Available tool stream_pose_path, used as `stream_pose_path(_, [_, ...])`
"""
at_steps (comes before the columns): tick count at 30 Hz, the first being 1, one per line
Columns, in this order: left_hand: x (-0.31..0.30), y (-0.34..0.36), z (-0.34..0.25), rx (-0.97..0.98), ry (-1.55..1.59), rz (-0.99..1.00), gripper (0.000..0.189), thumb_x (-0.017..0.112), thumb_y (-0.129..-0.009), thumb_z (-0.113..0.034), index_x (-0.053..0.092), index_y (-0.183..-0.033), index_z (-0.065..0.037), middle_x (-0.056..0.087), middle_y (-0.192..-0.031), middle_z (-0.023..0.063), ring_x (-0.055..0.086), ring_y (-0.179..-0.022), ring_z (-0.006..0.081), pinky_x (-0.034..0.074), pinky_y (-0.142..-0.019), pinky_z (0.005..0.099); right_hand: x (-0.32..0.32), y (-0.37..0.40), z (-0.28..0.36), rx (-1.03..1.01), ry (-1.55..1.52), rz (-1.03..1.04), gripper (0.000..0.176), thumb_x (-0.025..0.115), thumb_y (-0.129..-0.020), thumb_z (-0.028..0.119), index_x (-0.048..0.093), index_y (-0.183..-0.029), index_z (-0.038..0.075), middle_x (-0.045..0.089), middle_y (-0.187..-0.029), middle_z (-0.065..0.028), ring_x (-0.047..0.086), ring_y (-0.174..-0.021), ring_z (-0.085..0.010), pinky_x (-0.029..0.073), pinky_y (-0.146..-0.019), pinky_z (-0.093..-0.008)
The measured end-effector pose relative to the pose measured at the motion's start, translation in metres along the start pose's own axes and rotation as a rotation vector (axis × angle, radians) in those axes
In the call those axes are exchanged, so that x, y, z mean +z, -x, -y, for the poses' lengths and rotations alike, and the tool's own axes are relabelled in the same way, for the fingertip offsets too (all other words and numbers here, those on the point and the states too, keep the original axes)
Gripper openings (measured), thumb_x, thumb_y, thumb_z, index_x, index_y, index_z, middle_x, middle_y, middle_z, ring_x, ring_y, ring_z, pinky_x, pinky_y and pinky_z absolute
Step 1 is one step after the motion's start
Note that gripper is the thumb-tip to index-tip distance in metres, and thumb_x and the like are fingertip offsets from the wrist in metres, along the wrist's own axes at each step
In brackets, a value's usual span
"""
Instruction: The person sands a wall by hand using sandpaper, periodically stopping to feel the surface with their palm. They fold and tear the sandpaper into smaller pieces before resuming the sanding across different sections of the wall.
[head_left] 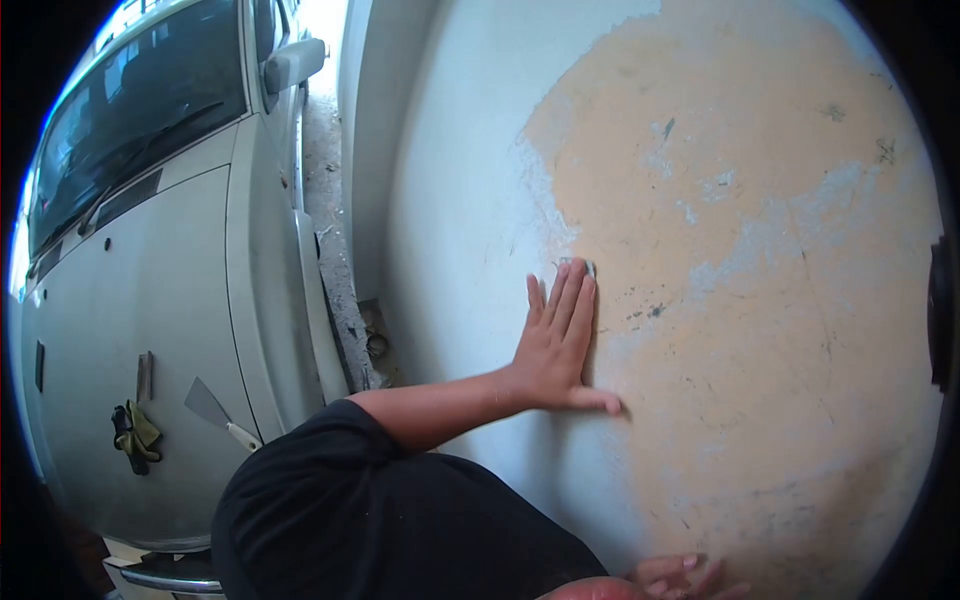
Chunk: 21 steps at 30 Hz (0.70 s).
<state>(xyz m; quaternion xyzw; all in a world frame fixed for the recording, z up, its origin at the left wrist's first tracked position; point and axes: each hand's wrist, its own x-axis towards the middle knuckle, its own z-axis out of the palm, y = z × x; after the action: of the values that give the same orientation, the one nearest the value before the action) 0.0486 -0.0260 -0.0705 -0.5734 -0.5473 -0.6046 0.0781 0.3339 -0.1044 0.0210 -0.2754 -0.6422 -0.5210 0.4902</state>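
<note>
My left hand (pixel 556 348) lies flat against the wall (pixel 470 200), fingers stretched upward and thumb out to the right. It rests at the border between white paint and a large tan patch (pixel 700 370) where the paint is gone. A small greyish piece (pixel 590 267) shows at its fingertips; I cannot tell whether it is a loose sheet under them or bare wall. Low in the view, my right hand (pixel 690 578) is near the stained lower wall with its fingers apart. Its wrist side is cut off by the frame edge.
A light-coloured car (pixel 150 250) stands close on the left. On its hood lie a scraper (pixel 220 410), gloves (pixel 136 436) and a small flat strip (pixel 145 376). A narrow gap with rubble (pixel 375 345) runs between car and wall. A dark object (pixel 940 315) is at the right edge.
</note>
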Motion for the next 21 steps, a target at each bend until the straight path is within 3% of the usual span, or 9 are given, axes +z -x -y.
stream_pose_path(3, [-0.005, 0.001, 0.007, 0.078, -0.029, -0.005, 0.130, 0.037, -0.066, -0.089, 0.017, -0.141, 0.015, 0.011, -0.150, 0.0332, 0.005, -0.142, 0.0433, -0.011, -0.105, 0.0644, -0.009, 0.000, 0.009, 0.132, 0.032, 0.086, 0.023, 0.052, -0.094, 0.015, 0.058, -0.109, -0.002, 0.044, -0.134, -0.0271, 0.044, -0.126, -0.0394, 0.034, -0.104, -0.0496])
stream_pose_path(6, [-0.022, -0.007, 0.027, 0.230, -0.219, 0.077, 0.121, 0.032, -0.069, -0.088, 0.029, -0.139, 0.011, 0.024, -0.149, 0.0265, 0.017, -0.143, 0.0338, -0.013, -0.105, 0.0635, -0.012, -0.009, 0.008, 0.046, 0.073, 0.160, 0.019, 0.049, -0.094, 0.012, 0.056, -0.103, -0.003, 0.039, -0.136, -0.0323, 0.045, -0.124, -0.0427, 0.039, -0.101, -0.0460])
stream_pose_path(7, [-0.028, -0.010, 0.035, 0.290, -0.346, 0.163, 0.123, 0.024, -0.072, -0.088, 0.017, -0.142, 0.013, 0.016, -0.150, 0.0296, 0.009, -0.144, 0.0359, -0.017, -0.106, 0.0604, -0.013, -0.012, 0.008, 0.043, 0.087, 0.166, 0.019, 0.049, -0.094, 0.012, 0.056, -0.103, -0.003, 0.039, -0.136, -0.0323, 0.045, -0.124, -0.0427, 0.039, -0.101, -0.0460])
stream_pose_path(11, [-0.038, -0.049, 0.071, 0.060, -0.265, 0.139, 0.123, 0.023, -0.070, -0.090, 0.002, -0.147, 0.004, 0.001, -0.154, 0.0243, 0.000, -0.145, 0.0320, -0.019, -0.104, 0.0610, -0.018, -0.026, 0.006, 0.134, -0.185, 0.120, 0.021, 0.048, -0.094, 0.014, 0.054, -0.106, -0.001, 0.037, -0.138, -0.0320, 0.035, -0.131, -0.0458, 0.031, -0.106, -0.0530])
stream_pose_path(14, [-0.050, -0.084, 0.072, -0.154, -0.091, 0.071, 0.123, 0.024, -0.070, -0.091, -0.004, -0.148, 0.000, -0.004, -0.155, 0.0226, -0.001, -0.144, 0.0344, -0.012, -0.105, 0.0634, -0.001, -0.063, 0.020, -0.099, -0.338, 0.077, 0.028, 0.047, -0.094, 0.019, 0.053, -0.112, -0.001, 0.035, -0.140, -0.0311, 0.029, -0.133, -0.0487, 0.023, -0.109, -0.0562])
stream_pose_path(16, [-0.039, -0.083, 0.060, -0.237, 0.015, -0.027, 0.123, 0.027, -0.070, -0.090, -0.004, -0.148, 0.000, -0.003, -0.155, 0.0229, -0.001, -0.144, 0.0388, -0.005, -0.105, 0.0665, 0.015, -0.079, 0.036, 0.021, -0.244, 0.209, 0.045, 0.050, -0.093, 0.035, 0.053, -0.122, 0.001, 0.032, -0.143, -0.0298, 0.025, -0.137, -0.0463, 0.014, -0.111, -0.0579])
stream_pose_path(17, [-0.032, -0.073, 0.044, -0.182, -0.019, 0.000, 0.127, 0.031, -0.068, -0.090, -0.004, -0.147, 0.002, -0.003, -0.154, 0.0257, -0.002, -0.143, 0.0399, -0.006, -0.104, 0.0679, 0.020, -0.081, 0.043, 0.007, -0.245, 0.203, 0.045, 0.050, -0.093, 0.035, 0.053, -0.122, 0.001, 0.032, -0.143, -0.0298, 0.025, -0.137, -0.0463, 0.014, -0.111, -0.0579])
stream_pose_path(19, [-0.022, -0.041, 0.004, 0.059, -0.016, 0.092, 0.135, 0.033, -0.062, -0.093, 0.002, -0.145, 0.009, 0.004, -0.151, 0.0325, 0.002, -0.143, 0.0405, -0.011, -0.104, 0.0670, 0.036, -0.081, 0.054, -0.014, 0.323, 0.372, 0.062, 0.052, -0.089, 0.050, 0.052, -0.130, 0.005, 0.029, -0.147, -0.0265, 0.025, -0.138, -0.0420, 0.007, -0.111, -0.0573])
stream_pose_path(21, [-0.035, -0.034, -0.025, 0.307, 0.019, 0.178, 0.125, 0.031, -0.066, -0.091, 0.018, -0.146, 0.004, 0.013, -0.154, 0.0218, 0.008, -0.144, 0.0322, -0.011, -0.105, 0.0665, 0.040, -0.078, 0.056, 0.080, 0.358, 0.380, 0.068, 0.054, -0.085, 0.058, 0.054, -0.131, 0.008, 0.029, -0.149, -0.0237, 0.025, -0.140, -0.0384, 0.001, -0.112, -0.0545])
